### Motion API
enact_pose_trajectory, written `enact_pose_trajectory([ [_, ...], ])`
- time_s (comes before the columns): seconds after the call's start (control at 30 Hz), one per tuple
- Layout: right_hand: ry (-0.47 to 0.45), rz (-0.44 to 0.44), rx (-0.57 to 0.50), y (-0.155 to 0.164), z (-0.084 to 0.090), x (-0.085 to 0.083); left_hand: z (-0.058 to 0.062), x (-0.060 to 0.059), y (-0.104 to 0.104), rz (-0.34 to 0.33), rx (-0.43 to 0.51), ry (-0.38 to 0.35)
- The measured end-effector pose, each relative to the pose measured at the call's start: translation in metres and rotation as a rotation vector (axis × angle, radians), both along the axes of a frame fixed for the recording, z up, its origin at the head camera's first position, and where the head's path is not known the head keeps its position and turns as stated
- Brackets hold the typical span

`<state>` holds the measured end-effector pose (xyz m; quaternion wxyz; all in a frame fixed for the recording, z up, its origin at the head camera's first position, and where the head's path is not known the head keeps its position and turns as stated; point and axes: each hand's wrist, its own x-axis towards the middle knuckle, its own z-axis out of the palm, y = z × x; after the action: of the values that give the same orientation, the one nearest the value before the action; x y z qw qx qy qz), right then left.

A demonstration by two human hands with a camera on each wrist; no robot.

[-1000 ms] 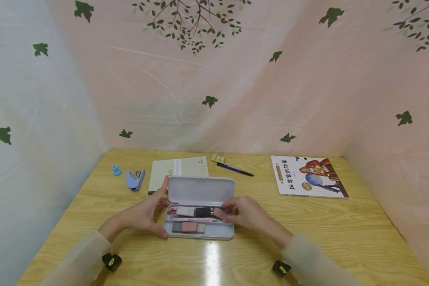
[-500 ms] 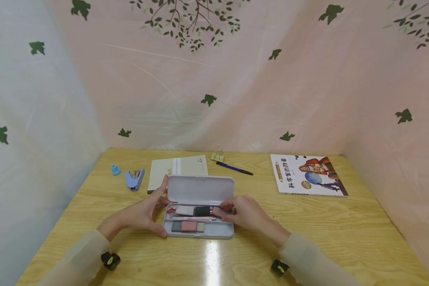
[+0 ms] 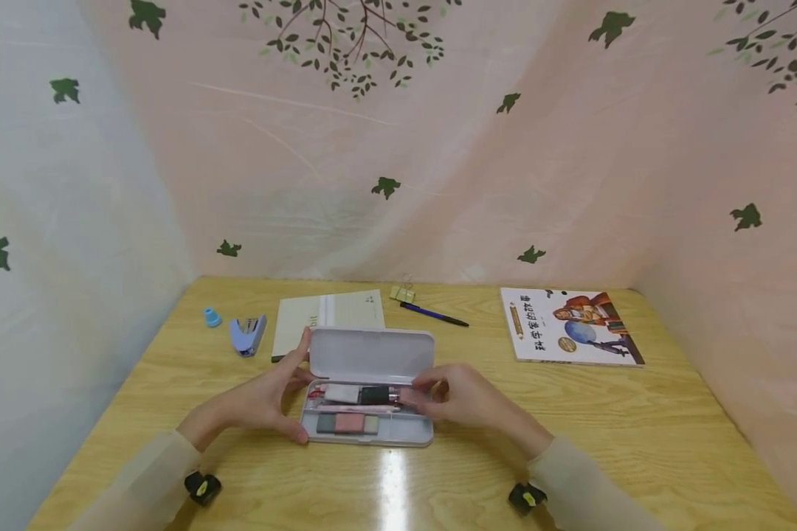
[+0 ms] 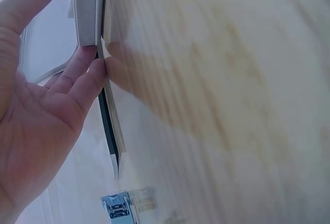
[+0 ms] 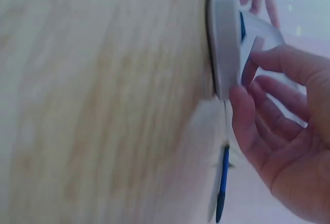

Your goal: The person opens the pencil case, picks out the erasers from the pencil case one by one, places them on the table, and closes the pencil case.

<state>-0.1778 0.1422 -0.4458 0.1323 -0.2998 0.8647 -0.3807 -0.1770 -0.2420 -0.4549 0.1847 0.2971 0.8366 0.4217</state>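
A white pencil case lies with its lid raised. My left hand holds its left end, thumb at the front corner and index finger up by the lid; in the left wrist view, other fingers touch the case's side. At the right end my right hand pinches a dusty-pink block that looks like an eraser, low over the rear compartment and mostly hidden by the fingers. That compartment also has a white-and-black block and a pink pen. In front lies a grey, pink and pale eraser.
Behind the case is a notebook, partly covered by the lid. A blue stapler and a small light-blue cone-shaped thing are at left. A gold binder clip and a blue pen lie behind; a book lies right.
My right hand has shifted slightly right with the pink eraser, whose visible part is now more covered by the fingers. The left hand stays on the case.
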Motion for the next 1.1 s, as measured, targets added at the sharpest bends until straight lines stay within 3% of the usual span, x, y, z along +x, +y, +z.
enact_pose_trajectory([
  [0.2, 0.019, -0.005, -0.089, 0.028, 0.006, 0.001, -0.001, 0.000, 0.000, -0.009, 0.027, -0.010],
  [0.53, 0.164, -0.011, 0.051, 0.077, -0.002, 0.000, 0.001, 0.001, 0.001, 0.008, 0.042, -0.029],
  [1.1, 0.081, -0.067, 0.064, 0.099, -0.007, -0.008, 0.000, 0.001, 0.001, 0.000, 0.055, -0.024],
])
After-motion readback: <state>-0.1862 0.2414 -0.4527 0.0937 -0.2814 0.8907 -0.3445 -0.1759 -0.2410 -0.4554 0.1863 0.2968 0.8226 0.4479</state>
